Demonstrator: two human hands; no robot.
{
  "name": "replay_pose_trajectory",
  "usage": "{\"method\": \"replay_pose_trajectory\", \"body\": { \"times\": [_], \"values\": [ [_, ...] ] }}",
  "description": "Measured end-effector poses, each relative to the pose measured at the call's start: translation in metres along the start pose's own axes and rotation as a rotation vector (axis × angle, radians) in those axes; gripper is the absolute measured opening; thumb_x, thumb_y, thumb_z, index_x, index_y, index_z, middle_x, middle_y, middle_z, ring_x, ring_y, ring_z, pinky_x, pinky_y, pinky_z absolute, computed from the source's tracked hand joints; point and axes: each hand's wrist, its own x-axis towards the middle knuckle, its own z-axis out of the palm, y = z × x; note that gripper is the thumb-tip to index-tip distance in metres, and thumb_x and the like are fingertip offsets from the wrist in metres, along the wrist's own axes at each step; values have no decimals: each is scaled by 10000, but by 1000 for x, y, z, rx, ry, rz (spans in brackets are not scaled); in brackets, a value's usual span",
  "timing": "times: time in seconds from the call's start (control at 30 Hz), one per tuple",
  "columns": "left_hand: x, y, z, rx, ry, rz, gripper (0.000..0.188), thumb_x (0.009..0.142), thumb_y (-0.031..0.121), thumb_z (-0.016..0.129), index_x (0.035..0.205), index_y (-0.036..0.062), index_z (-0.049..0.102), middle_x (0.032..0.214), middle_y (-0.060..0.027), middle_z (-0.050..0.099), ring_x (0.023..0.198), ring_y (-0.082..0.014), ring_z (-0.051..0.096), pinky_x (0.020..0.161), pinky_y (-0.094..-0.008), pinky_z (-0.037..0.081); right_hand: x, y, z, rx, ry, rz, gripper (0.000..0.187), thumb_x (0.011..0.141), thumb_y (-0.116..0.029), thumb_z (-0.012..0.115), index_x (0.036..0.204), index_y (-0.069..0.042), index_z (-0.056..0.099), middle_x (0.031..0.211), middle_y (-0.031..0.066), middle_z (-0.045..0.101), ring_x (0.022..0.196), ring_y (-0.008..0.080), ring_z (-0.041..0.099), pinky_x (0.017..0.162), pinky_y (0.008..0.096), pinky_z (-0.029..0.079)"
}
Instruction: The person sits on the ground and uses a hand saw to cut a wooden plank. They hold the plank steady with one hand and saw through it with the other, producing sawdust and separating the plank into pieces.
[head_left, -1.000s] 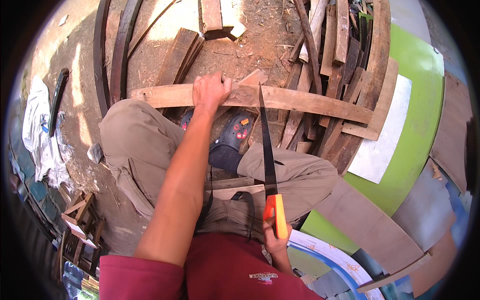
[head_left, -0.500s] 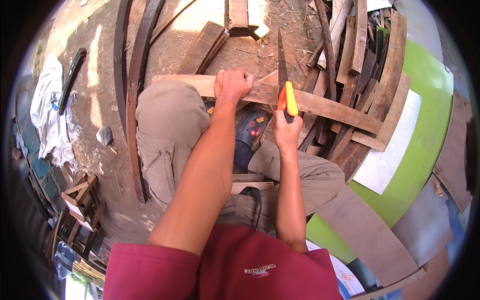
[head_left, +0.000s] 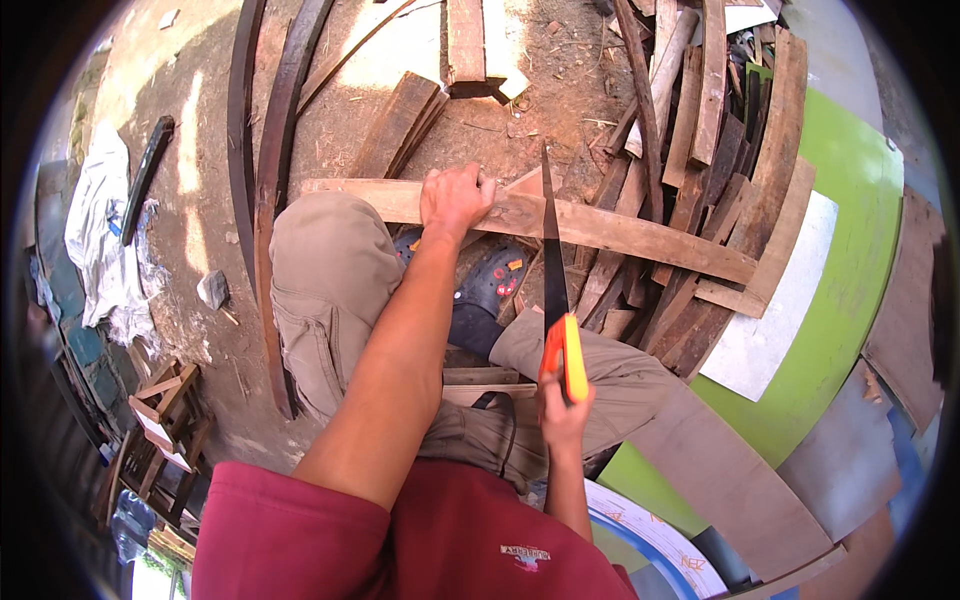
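The left hand [head_left: 456, 207] clamps its fingers on the plank [head_left: 630, 230], whose right end lies over the woodpile [head_left: 711, 90]. On the plank's near side, the right hand [head_left: 563, 420] wraps its fingers round the saw [head_left: 557, 290] (by its orange-and-yellow handle [head_left: 573, 360]), blade [head_left: 552, 245] across the plank.

Left hand [head_left: 455, 203] holds a plank [head_left: 630, 232], right hand [head_left: 564, 412] a saw [head_left: 555, 275].

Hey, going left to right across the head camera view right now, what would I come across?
White cloth → grey stone → left knee → left hand → saw → white sheet.
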Motion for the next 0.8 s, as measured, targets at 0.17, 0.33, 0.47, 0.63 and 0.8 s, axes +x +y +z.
{"method": "replay_pose_trajectory", "body": {
  "times": [0.17,0.33,0.47,0.63,0.8],
  "values": [
    [6,9,13,20,18,55,410,904,407,499,969,69,721,928,-222,731,914,-343,708,918,-441,474,168,-29,72,-87,74,-136,295,864,-183,665,670,30,601,525,22,530,526,95,520,516,329,409],
    [13,11,5,11,74,68,420,899,402,495,950,55,726,913,-225,731,896,-353,709,907,-444,480,127,-26,59,-121,60,-205,251,851,-169,678,697,26,641,583,61,610,563,115,580,544,338,449],
    [8,2,11,5,116,69,410,894,400,499,916,52,713,897,-217,732,879,-351,707,897,-446,478,-5,-18,5,-76,-24,-19,271,896,-137,672,693,21,587,586,6,525,577,81,479,533,318,395],
    [6,2,13,31,90,79,387,895,391,510,883,55,702,873,-216,728,862,-351,706,889,-444,473,-92,-37,-30,-62,-31,91,183,877,-33,655,708,2,593,588,-4,537,567,67,483,531,270,400],
    [-5,-2,15,-2,92,70,374,892,382,517,869,58,703,856,-214,725,835,-353,700,885,-440,473,19,-15,-1,32,-35,25,209,911,-99,677,739,14,640,589,-20,551,559,55,509,511,276,387]
  ]
}}
